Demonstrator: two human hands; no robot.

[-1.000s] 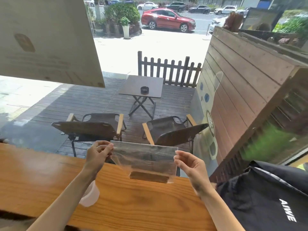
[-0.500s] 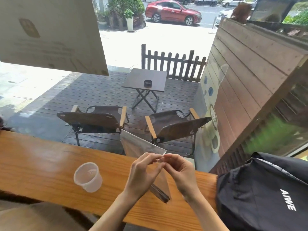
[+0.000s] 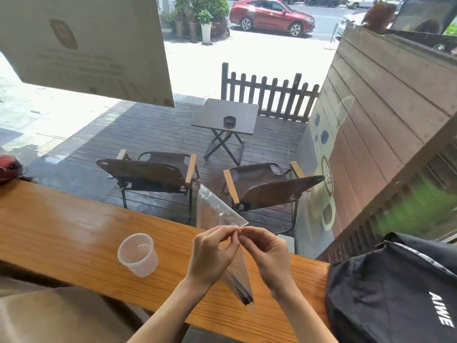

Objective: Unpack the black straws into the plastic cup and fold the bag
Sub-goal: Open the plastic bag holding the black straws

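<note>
Unchanged since before | left hand, right hand pinch bag edge | straws inside

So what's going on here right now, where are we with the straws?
A person holds the clear bag up over the wooden counter, the left hand and right hand both pinching its edge at one spot. The black straws are inside, bunched at the lower end. The plastic cup stands empty to the left. Nothing is unpacked yet.
</note>
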